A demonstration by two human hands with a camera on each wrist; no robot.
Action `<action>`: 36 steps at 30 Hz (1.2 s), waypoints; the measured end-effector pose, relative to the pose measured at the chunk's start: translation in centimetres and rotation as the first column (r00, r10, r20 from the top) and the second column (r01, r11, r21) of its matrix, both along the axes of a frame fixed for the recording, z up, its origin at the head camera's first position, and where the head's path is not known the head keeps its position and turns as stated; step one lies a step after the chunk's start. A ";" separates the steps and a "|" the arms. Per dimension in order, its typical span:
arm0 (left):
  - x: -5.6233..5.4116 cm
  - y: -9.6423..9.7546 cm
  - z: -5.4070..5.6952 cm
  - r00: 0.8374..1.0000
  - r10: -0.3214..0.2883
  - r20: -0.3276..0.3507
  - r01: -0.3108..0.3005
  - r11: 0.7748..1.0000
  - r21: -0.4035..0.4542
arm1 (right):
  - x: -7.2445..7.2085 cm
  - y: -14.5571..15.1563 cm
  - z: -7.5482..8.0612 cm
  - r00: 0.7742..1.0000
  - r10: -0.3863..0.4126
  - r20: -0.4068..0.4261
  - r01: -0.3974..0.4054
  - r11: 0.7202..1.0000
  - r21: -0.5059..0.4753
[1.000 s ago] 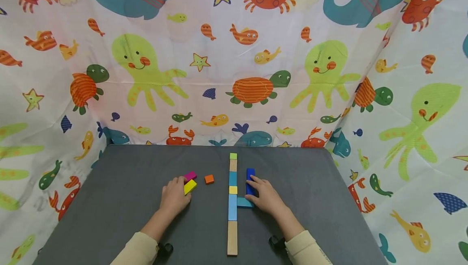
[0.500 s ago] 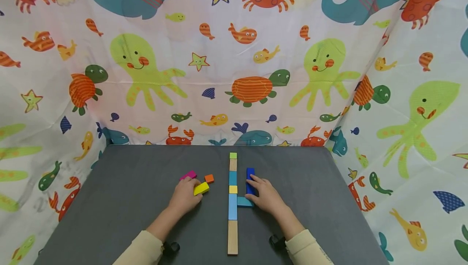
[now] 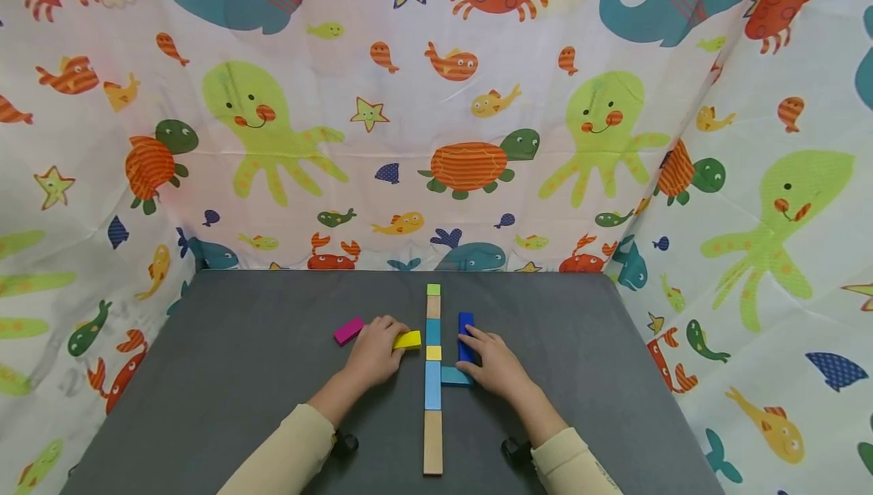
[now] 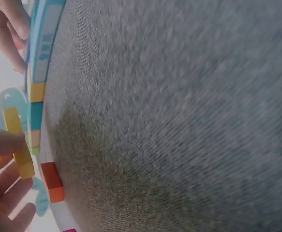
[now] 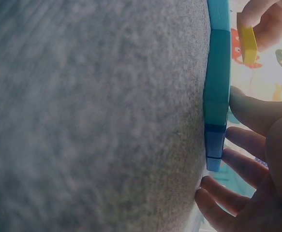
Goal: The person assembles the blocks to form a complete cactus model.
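Observation:
In the head view, my left hand (image 3: 377,353) pinches a yellow block (image 3: 408,340) between thumb and fingers, just left of a straight row of blocks (image 3: 433,385). The left wrist view shows the yellow block (image 4: 19,142) raised off the table. My right hand (image 3: 499,366) lies right of the row, fingers spread. Its fingertips touch a dark blue block (image 3: 466,336), and its thumb is at a teal block (image 3: 455,376) that sticks out sideways from the row. An orange block (image 4: 52,182), hidden by my left hand in the head view, lies on the table.
A magenta block (image 3: 348,330) lies left of my left hand. The row runs lengthwise along the grey table (image 3: 273,305), with a green block (image 3: 433,289) at its far end and a plain wooden block (image 3: 433,442) nearest. A sea-animal curtain (image 3: 409,116) hangs behind.
My left hand has moved right with the yellow block, from beside the magenta block to close by the row, now covering the orange block. My right hand has stayed in place.

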State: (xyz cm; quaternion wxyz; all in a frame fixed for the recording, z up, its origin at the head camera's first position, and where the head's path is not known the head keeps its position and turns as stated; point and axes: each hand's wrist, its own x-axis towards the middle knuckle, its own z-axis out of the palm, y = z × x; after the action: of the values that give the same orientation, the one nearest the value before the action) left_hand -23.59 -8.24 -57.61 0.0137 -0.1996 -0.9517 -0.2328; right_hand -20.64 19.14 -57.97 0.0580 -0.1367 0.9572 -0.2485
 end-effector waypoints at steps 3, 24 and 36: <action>-0.5 0.2 -0.3 1.000 -0.014 0.016 0.014 1.000 0.006 | 0.0 0.0 0.0 1.000 0.000 0.002 0.000 1.000 0.002; -0.9 0.0 -0.6 0.999 -0.049 -0.006 0.048 0.993 -0.110 | 0.0 0.0 0.1 1.000 -0.012 0.003 0.012 1.000 -0.002; -1.0 0.7 -1.6 0.999 -0.034 0.013 0.035 0.994 -0.103 | 0.1 0.0 0.3 1.000 -0.005 0.009 0.005 1.000 -0.007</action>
State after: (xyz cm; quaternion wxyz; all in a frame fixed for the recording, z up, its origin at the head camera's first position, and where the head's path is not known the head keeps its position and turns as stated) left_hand -24.60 -7.52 -59.24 -0.0062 -0.2153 -0.9589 -0.1846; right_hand -20.55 19.13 -57.71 0.0611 -0.1336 0.9564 -0.2524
